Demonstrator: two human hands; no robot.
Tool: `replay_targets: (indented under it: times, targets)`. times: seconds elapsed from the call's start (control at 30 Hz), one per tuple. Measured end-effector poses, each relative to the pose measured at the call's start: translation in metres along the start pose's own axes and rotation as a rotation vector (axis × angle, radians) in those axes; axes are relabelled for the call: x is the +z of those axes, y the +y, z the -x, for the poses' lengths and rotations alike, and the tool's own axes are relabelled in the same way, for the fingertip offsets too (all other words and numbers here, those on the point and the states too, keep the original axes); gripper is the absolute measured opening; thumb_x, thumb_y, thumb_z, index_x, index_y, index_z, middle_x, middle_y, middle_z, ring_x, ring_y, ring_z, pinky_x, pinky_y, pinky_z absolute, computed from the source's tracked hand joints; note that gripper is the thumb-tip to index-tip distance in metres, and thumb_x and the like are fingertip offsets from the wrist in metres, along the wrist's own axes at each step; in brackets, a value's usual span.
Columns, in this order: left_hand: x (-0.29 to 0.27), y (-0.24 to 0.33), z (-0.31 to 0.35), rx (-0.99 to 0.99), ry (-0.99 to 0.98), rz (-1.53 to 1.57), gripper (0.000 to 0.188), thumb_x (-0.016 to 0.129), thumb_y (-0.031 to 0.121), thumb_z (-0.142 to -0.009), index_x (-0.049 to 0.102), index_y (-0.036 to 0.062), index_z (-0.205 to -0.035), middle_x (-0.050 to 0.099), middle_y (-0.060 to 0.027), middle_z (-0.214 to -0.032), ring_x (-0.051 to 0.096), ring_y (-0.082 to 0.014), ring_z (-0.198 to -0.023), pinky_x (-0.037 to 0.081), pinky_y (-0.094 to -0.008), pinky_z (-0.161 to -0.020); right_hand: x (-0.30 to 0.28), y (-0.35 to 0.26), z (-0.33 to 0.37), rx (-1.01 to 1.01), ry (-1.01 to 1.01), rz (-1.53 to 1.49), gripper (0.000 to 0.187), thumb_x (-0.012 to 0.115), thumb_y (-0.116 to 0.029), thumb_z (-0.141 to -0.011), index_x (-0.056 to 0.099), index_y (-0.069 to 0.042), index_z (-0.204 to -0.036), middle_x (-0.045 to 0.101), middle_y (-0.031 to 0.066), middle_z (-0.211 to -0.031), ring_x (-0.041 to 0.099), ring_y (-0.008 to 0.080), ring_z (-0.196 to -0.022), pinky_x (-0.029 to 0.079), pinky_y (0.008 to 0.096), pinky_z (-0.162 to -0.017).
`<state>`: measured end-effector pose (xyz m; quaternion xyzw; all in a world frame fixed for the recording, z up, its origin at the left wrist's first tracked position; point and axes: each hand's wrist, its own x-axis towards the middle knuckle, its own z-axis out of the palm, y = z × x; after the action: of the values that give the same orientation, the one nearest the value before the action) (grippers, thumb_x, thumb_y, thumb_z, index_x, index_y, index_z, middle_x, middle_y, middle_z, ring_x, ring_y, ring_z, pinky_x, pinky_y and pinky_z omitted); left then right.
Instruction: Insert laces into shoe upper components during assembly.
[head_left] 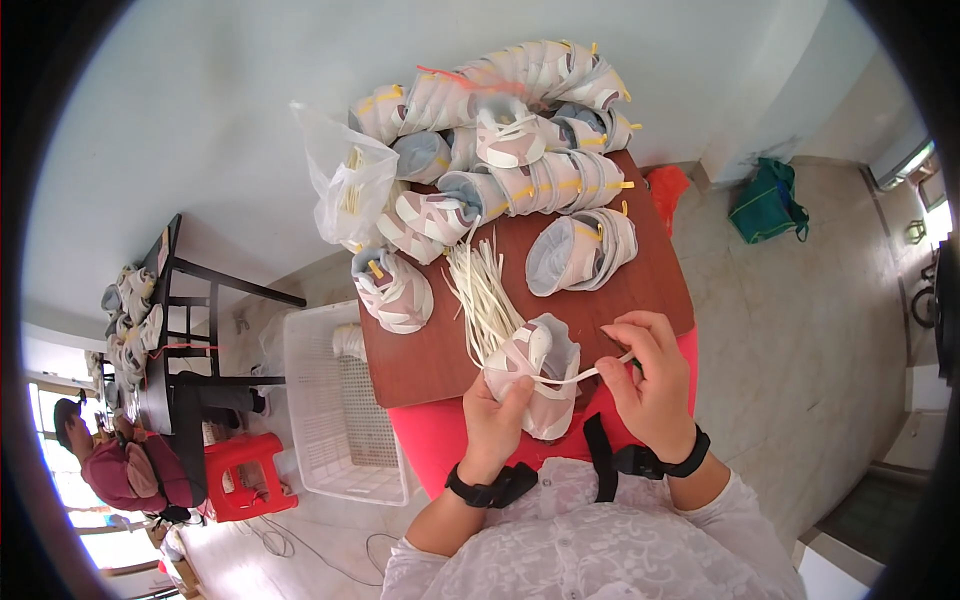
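**Lace drawn across a pink shoe upper at the near edge of the surface**

A pale pink-and-white shoe upper (535,375) sits at the near edge of the brown surface (430,355), over the person's lap. The left hand (495,420) grips it from below, fingers closed around its side and the thumb pressed against the front. A thin white lace (585,376) runs from the upper out to the right, where the right hand (650,385) pinches it between thumb and curled fingers, holding it taut. Both wrists carry black straps.

Just behind the upper lies a loose bundle of white laces (482,290), fanned toward the middle of the surface. To its left lies a single pink upper (395,292); to its right, a pair of grey-lined uppers (582,250) lie nested together. Farther back, many more uppers (510,120) are stacked in rows, some with yellow tags showing. A clear plastic bag (345,185) stands at the back left corner.

On the floor to the left stands a white plastic basket (335,400), with a red stool (240,475) beyond it. A green bag (768,200) lies on the tiled floor to the right.
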<state>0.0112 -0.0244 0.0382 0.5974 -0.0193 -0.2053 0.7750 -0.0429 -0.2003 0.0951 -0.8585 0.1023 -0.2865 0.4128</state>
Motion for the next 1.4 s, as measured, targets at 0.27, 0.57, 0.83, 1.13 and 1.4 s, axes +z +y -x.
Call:
replay_targets:
  times: [0.27,0.57,0.83,1.13,1.4]
  targets:
    - [0.0,0.0,0.0,0.055,0.032,-0.126,0.026,0.058,0.006,-0.089,0.057,-0.0047,-0.112,0.065,-0.007,-0.102,0.059,-0.0098,-0.088,0.048,-0.0254,-0.078,-0.015,-0.014,-0.009,-0.076,-0.001,0.144,0.029,0.072,-0.011,-0.076,0.061,-0.006,-0.103,0.056,0.0125,-0.102,0.061,0.0276,-0.084,0.051,0.0324,-0.06]
    - [-0.002,-0.001,0.0,0.084,0.033,-0.151,0.025,0.059,0.005,-0.089,0.059,-0.0034,-0.112,0.065,-0.0043,-0.101,0.058,-0.0082,-0.089,0.047,-0.0243,-0.079,-0.054,-0.013,-0.009,-0.088,0.237,0.267,0.032,0.066,-0.01,-0.082,0.06,-0.004,-0.112,0.053,0.0147,-0.119,0.057,0.0275,-0.096,0.048,0.0322,-0.068]
    - [0.004,0.004,0.0,0.052,0.043,-0.125,0.026,0.058,0.005,-0.088,0.058,-0.0051,-0.113,0.065,-0.0062,-0.101,0.059,-0.0095,-0.089,0.048,-0.0252,-0.078,-0.058,-0.001,-0.012,-0.206,0.099,0.226,0.015,0.064,-0.004,-0.079,0.063,-0.004,-0.095,0.064,0.008,-0.079,0.058,0.0274,-0.076,0.046,0.0371,-0.066]
    - [-0.003,0.003,0.004,0.021,-0.021,-0.086,0.028,0.056,0.002,-0.088,0.056,-0.0048,-0.115,0.064,-0.0082,-0.105,0.06,-0.011,-0.091,0.049,-0.0257,-0.079,0.017,0.002,0.012,0.016,-0.276,-0.296,0.012,0.069,-0.01,-0.078,0.062,-0.001,-0.077,0.062,0.0089,-0.083,0.058,0.0194,-0.057,0.044,0.0301,-0.049]
    - [-0.002,0.002,0.007,-0.007,-0.057,-0.089,0.028,0.055,0.001,-0.088,0.056,-0.0045,-0.115,0.064,-0.0083,-0.106,0.06,-0.0121,-0.093,0.049,-0.0271,-0.081,0.027,0.005,0.017,0.093,-0.315,-0.297,0.012,0.07,-0.012,-0.078,0.062,-0.003,-0.075,0.06,0.0096,-0.067,0.06,0.0238,-0.058,0.046,0.0319,-0.051]
